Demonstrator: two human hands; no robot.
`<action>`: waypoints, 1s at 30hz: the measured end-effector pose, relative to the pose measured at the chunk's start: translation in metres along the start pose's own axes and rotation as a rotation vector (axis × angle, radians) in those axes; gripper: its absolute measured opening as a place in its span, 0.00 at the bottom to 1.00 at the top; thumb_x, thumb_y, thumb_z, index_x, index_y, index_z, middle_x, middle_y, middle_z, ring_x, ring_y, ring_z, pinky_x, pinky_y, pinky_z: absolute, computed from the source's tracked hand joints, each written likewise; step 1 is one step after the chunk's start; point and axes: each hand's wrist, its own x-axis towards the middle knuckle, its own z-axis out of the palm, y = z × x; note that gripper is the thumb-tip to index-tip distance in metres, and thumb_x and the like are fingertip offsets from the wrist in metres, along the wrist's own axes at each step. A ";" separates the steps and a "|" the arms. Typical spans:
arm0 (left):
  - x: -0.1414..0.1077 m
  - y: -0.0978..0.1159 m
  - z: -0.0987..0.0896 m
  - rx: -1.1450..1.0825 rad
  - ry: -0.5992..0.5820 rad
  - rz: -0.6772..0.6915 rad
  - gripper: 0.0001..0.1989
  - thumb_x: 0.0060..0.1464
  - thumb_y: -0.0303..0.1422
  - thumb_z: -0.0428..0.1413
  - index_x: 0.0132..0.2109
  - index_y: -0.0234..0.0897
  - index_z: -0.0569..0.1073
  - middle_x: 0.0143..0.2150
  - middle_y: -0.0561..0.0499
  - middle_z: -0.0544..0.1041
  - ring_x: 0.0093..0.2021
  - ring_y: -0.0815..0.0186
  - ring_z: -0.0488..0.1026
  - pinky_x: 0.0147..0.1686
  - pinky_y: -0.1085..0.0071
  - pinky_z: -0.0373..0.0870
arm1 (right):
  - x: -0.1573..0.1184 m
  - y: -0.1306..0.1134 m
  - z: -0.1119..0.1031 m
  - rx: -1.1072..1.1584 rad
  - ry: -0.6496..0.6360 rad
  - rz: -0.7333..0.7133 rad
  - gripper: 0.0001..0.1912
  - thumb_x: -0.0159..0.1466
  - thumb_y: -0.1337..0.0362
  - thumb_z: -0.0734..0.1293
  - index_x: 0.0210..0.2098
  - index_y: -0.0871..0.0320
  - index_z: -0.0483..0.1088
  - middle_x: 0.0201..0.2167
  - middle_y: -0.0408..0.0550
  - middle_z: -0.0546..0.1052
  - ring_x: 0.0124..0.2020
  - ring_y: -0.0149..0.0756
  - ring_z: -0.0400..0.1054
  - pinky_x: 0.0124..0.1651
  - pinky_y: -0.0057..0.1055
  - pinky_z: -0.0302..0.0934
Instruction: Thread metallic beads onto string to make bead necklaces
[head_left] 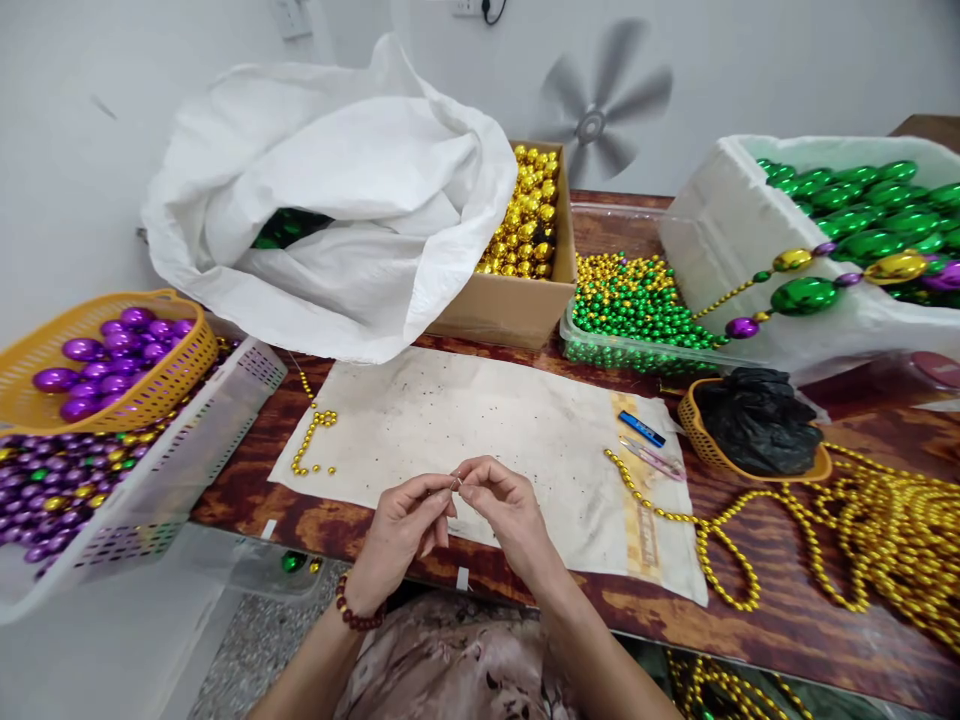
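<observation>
Both hands meet over the front edge of a cream cloth (525, 410). My left hand (409, 525), with a dark red bead bracelet (358, 608) at its wrist, is pinched at the fingertips. My right hand (510, 505) is pinched too, its fingertips touching or nearly touching the left ones. Something tiny and thin shows between them, too small to name. Left on the cloth lies a short gold bead string (306, 440) with a few loose beads. On the right are a blue lighter-like item (641, 428) and a gold bead strand (637, 492).
A white sack (337, 200) and a box (510, 310) of gold beads stand behind. Purple beads fill baskets (169, 490) at left. A clear tray (645, 350), a foam box (705, 200), a basket (694, 425) with black plastic and piled gold strands (900, 540) occupy the right.
</observation>
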 end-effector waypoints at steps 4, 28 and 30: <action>0.000 -0.003 -0.002 0.015 -0.010 0.034 0.16 0.52 0.43 0.62 0.43 0.37 0.79 0.27 0.53 0.73 0.18 0.75 0.66 0.14 0.80 0.56 | -0.001 -0.004 0.001 0.002 0.007 0.010 0.10 0.61 0.60 0.69 0.26 0.57 0.70 0.36 0.46 0.74 0.38 0.35 0.68 0.44 0.31 0.60; -0.001 0.001 -0.008 0.340 -0.079 0.297 0.11 0.62 0.34 0.54 0.45 0.37 0.79 0.30 0.54 0.72 0.23 0.74 0.67 0.23 0.77 0.64 | 0.001 0.004 -0.001 0.106 0.009 0.075 0.08 0.58 0.59 0.73 0.29 0.57 0.73 0.30 0.43 0.74 0.33 0.32 0.67 0.40 0.29 0.61; 0.001 0.005 -0.011 0.506 -0.104 0.400 0.11 0.63 0.32 0.52 0.45 0.38 0.79 0.30 0.53 0.72 0.26 0.73 0.69 0.28 0.75 0.66 | 0.002 0.006 -0.004 0.084 -0.010 0.083 0.09 0.59 0.58 0.73 0.29 0.57 0.74 0.29 0.43 0.75 0.33 0.33 0.68 0.39 0.29 0.62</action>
